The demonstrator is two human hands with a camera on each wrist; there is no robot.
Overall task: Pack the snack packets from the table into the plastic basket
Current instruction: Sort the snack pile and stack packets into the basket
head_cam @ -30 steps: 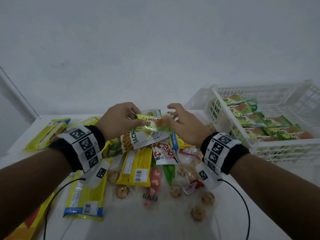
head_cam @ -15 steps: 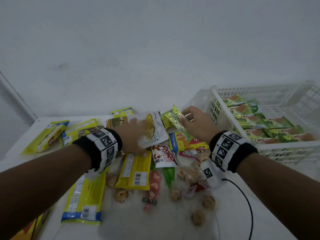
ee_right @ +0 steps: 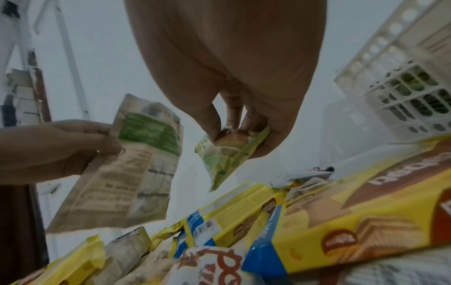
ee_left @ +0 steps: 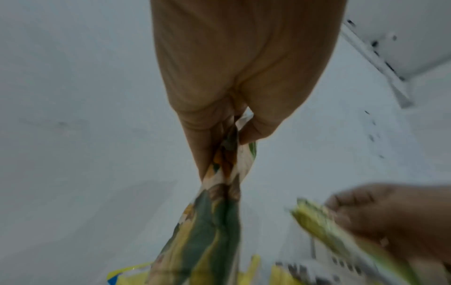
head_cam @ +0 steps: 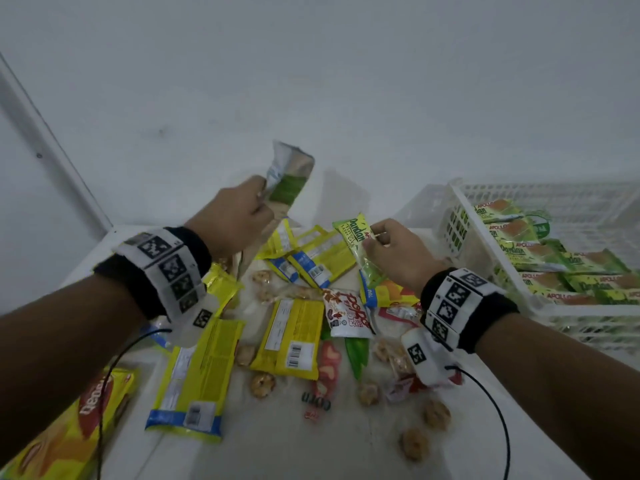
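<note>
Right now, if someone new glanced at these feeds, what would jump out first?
The left hand holds a large white and green snack pouch raised above the table, while the right hand pinches a small green Pandan cake packet beside the white plastic basket. That basket, at the right, already holds rows of matching green packets. Yellow biscuit packs and loose round snacks litter the white table between the arms.

Legible print, head view: "Pandan" in dark green on the light green cake packet [head_cam: 360, 251] pinched in the right hand [head_cam: 398, 258]; "APOLLO" and "Pandan" on the green cake packets [head_cam: 540, 251] lying in the white plastic lattice basket [head_cam: 460, 216]; "PoPo" in red on the small white pouch [head_cam: 348, 315] on the tabletop; "70%" on a blue corner of the yellow packet [head_cam: 391, 294] beside it; inverted "CORN" on the red-and-clear sachet [head_cam: 323, 379]. Barcodes mark the yellow wafer packs [head_cam: 289, 341]; their digits are unreadable.
</note>
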